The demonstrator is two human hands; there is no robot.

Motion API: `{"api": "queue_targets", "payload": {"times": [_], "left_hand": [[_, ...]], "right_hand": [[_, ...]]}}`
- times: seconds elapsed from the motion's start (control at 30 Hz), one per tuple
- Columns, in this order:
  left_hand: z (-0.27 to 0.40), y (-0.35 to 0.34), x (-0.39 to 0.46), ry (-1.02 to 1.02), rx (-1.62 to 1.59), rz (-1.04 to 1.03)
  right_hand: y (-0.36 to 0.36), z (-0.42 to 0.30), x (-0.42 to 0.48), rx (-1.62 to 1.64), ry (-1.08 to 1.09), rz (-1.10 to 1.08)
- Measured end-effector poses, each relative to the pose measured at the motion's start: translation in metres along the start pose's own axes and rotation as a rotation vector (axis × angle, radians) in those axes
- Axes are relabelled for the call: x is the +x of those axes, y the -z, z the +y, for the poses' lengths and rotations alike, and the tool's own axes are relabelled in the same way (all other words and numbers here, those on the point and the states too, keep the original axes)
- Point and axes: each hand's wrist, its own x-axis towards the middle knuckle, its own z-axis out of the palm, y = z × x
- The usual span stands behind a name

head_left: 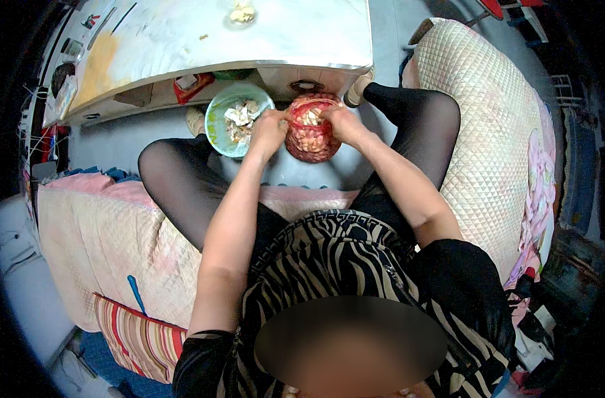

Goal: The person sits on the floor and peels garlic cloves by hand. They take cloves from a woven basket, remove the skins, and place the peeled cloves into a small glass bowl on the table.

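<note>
A red mesh bag (312, 140) filled with what look like garlic cloves stands on the floor between my legs. My left hand (273, 130) pinches the left side of its opening, and my right hand (341, 123) grips the right side, so the mouth is spread between them. Pale cloves (310, 117) show inside. Close by on the left is a light green plastic bin (217, 130), with crumpled white paper (240, 115) and brownish scraps in it; my left forearm passes beside its rim.
A white-topped table (302, 35) stands ahead, bearing a clear dish of pale pieces (241, 16). A red container (195, 88) lies beneath its top. Quilted covers drape the seat (118, 239) behind me and the one (481, 124) at right. A striped cushion (138, 338) lies at lower left.
</note>
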Motion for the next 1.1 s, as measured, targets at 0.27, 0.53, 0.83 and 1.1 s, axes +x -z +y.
{"api": "queue_targets", "payload": {"times": [0.27,0.53,0.83,1.1], "left_hand": [[-0.025,-0.066,0.022,-0.050,-0.006,-0.005],[0.006,-0.060,0.032,0.092,0.102,0.095],[-0.004,-0.055,0.030,-0.034,0.041,0.316],[-0.002,-0.053,0.022,-0.071,0.034,0.296]], "right_hand": [[-0.018,0.007,-0.021,-0.093,0.080,-0.105],[-0.029,0.010,-0.023,-0.079,0.043,-0.121],[-0.014,0.001,-0.010,-0.078,-0.067,-0.053],[-0.038,0.011,0.019,-0.001,-0.029,0.185]]}}
